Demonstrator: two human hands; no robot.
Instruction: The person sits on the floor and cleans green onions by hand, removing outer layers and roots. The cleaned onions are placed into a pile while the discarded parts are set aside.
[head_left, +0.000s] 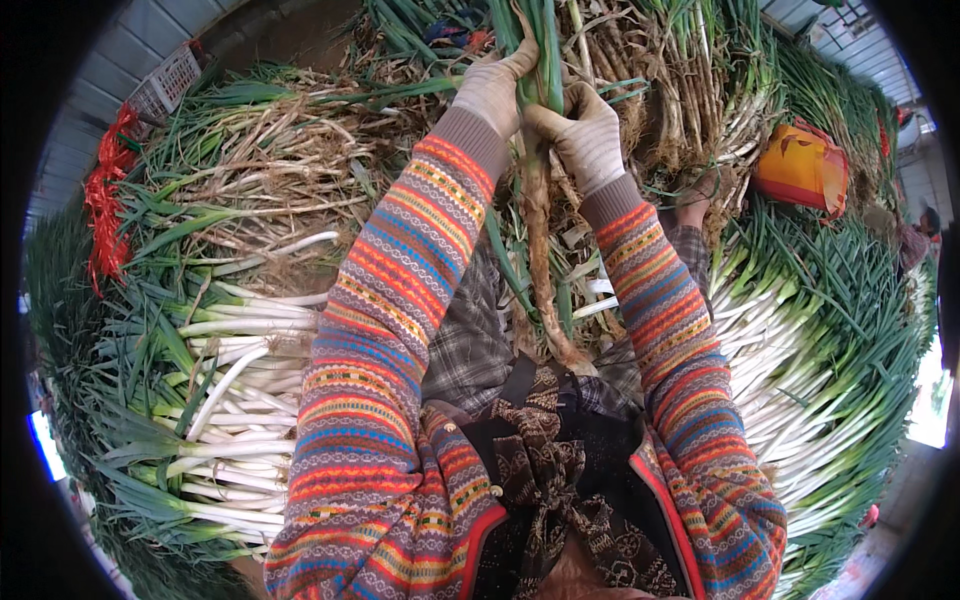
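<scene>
Both my hands wear pale work gloves and grip one long green onion (538, 217) where its green leaves meet the stalk. My left hand (491, 84) holds the leaf side, thumb laid along the leaves. Just below and to the right, my right hand (583, 135) pinches the stalk's top between thumb and fingers. The stalk still wears a brown, dirty outer skin and hangs down toward my lap, its root end near my waist. Plant litter and loose leaves lie between my legs beneath it.
White-stalked green onions are piled at left (240, 420) and right (780, 375). Brown, unpeeled onions lie upper left (292, 150) and stand at the back (682, 90). Around them are an orange-yellow bag (802, 169), red netting (109, 195), a white crate (165, 81) and another person (916, 240).
</scene>
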